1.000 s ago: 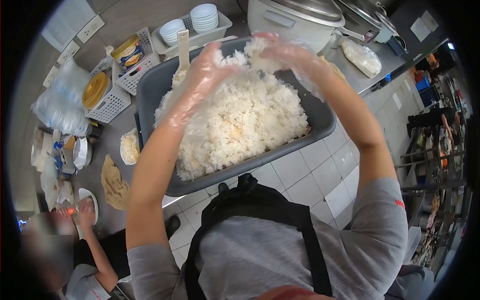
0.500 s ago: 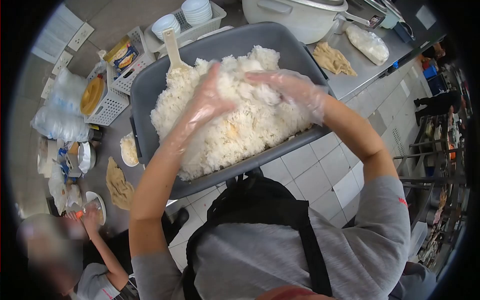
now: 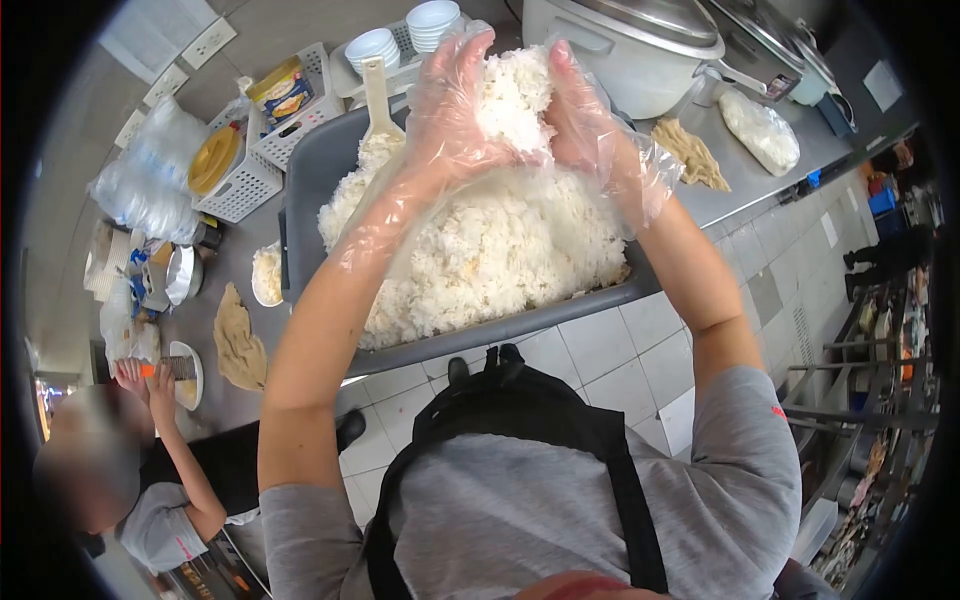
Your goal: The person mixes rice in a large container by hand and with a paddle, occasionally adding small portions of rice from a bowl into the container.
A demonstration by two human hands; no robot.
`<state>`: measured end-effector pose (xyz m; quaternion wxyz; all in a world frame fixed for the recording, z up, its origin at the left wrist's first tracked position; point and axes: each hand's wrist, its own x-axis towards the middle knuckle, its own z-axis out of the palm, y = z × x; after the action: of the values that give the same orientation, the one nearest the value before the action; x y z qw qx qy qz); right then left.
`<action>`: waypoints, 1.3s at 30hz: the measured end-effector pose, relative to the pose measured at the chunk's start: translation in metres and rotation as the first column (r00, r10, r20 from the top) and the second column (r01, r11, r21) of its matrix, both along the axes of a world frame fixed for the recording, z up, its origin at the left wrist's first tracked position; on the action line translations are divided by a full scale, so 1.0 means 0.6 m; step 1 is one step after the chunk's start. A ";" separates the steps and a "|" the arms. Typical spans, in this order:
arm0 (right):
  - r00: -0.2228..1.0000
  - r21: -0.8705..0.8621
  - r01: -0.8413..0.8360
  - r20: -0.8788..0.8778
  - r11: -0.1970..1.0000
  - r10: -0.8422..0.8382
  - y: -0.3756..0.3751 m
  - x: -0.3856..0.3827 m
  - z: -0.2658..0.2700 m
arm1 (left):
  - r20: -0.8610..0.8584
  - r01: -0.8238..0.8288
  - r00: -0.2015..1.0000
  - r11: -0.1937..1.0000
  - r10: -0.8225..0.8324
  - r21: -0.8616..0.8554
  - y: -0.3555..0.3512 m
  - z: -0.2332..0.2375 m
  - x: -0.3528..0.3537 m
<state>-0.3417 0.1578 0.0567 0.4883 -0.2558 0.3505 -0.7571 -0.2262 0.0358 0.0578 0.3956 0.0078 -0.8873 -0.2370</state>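
White rice (image 3: 500, 255) is heaped in a large grey tub (image 3: 480, 328). Above the far part of the heap, my left hand (image 3: 452, 110) and my right hand (image 3: 585, 115), both in clear plastic gloves, hold a clump of rice (image 3: 515, 98) between them. The left palm supports it from the left and below, the right hand presses from the right. A pale rice paddle (image 3: 378, 95) stands in the rice at the tub's far left corner, left of my left hand.
Behind the tub are stacked bowls (image 3: 433, 22) and a large rice cooker (image 3: 625, 55). White baskets (image 3: 243, 190), a brown cloth (image 3: 238, 340) and a co-worker (image 3: 170, 500) are at left. Another cloth (image 3: 690, 153) and a filled plastic bag (image 3: 760, 133) lie at right.
Both hands have risen from the heap and moved toward the tub's far side, lifting a clump of rice between them. The co-worker's hands have moved up slightly.
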 end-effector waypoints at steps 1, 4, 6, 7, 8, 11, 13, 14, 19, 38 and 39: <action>0.999 0.045 0.017 0.034 0.999 -0.019 -0.003 -0.001 0.003 | 0.014 0.047 0.999 0.995 -0.049 0.083 -0.005 -0.013 -0.010; 0.996 0.243 0.071 -0.074 0.967 -0.055 -0.020 -0.016 -0.014 | 0.041 0.095 0.994 0.975 -0.106 0.199 -0.009 -0.044 -0.026; 0.979 0.288 0.067 -0.202 0.955 -0.008 -0.020 -0.017 -0.032 | 0.050 0.009 0.999 0.996 -0.014 0.089 -0.013 -0.049 -0.022; 0.964 0.313 0.072 -0.265 0.947 0.014 -0.017 -0.017 -0.041 | -0.030 0.072 0.997 0.995 -0.070 0.063 -0.021 -0.055 -0.021; 0.934 0.252 0.085 -0.357 0.964 0.011 -0.011 -0.017 -0.050 | -0.019 0.075 0.997 0.994 -0.074 0.081 -0.027 -0.058 -0.021; 0.792 0.329 0.370 -0.601 0.869 -0.110 -0.023 0.000 -0.035 | 0.030 0.048 0.998 0.996 -0.050 0.073 -0.035 -0.037 -0.014; 0.738 0.137 0.238 -0.669 0.962 -0.088 -0.039 -0.018 -0.037 | 0.093 -0.027 0.995 1.000 0.028 -0.009 -0.047 -0.020 -0.001; 0.530 0.274 0.363 -0.847 0.891 0.045 -0.035 -0.021 -0.018 | 0.118 -0.002 0.993 1.000 0.005 -0.026 -0.060 -0.012 0.010; -0.113 0.392 0.813 -0.619 0.430 0.777 -0.074 0.012 0.061 | 0.399 0.142 0.894 0.974 -0.203 0.178 -0.131 0.013 0.096; 0.783 0.207 -0.004 -0.608 0.978 0.132 -0.342 0.076 -0.086 | 0.310 -0.351 0.827 0.862 0.468 -0.365 -0.111 -0.142 0.345; 0.717 0.270 0.037 -0.678 0.962 0.162 -0.325 0.111 -0.036 | 0.273 -0.413 0.785 0.798 0.556 -0.439 -0.100 -0.123 0.342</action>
<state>-0.2749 -0.0371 0.0351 0.3764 -0.4649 0.5965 -0.5351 -0.0208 -0.0241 -0.0159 0.2545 0.2142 -0.9420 0.0457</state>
